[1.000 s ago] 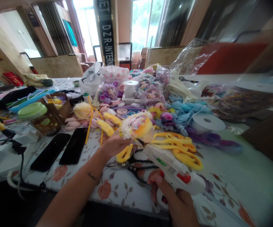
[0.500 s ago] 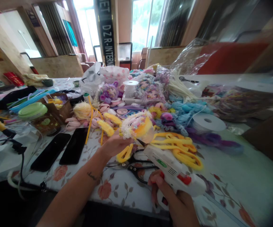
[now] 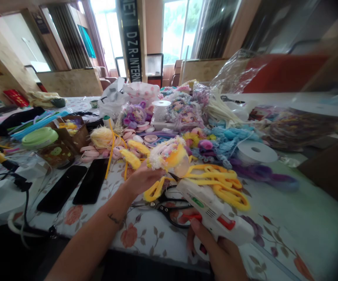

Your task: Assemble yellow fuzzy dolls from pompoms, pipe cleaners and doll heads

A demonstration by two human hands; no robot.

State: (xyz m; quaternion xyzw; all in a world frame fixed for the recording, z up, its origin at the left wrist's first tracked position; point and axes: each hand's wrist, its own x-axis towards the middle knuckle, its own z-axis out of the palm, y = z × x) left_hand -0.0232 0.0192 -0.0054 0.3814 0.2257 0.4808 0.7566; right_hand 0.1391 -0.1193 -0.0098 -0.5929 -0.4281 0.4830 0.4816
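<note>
My left hand (image 3: pixel 145 177) is closed around a doll head (image 3: pixel 169 154) trimmed with white curly fringe and yellow fuzzy material. My right hand (image 3: pixel 212 244) grips a white hot glue gun (image 3: pixel 212 210) with a red trigger, and its index finger reaches toward that trigger. The dark nozzle of the glue gun points at the underside of the doll head; whether they touch I cannot tell. Beneath the glue gun lie black-handled scissors (image 3: pixel 169 207), partly hidden. Yellow fuzzy strips (image 3: pixel 221 181) are heaped just right of the doll head.
Two black phones (image 3: pixel 62 187) lie to the left, near a jar with a green lid (image 3: pixel 41 138) and a power strip with cables (image 3: pixel 16 179). A white ribbon spool (image 3: pixel 257 152) and blue fluffy yarn (image 3: pixel 233 140) are on the right. Finished-looking doll heads (image 3: pixel 188 117) pile up behind.
The index finger of my right hand has shifted at the glue gun's trigger, which now shows more red. The doll head and glue gun have hardly moved.
</note>
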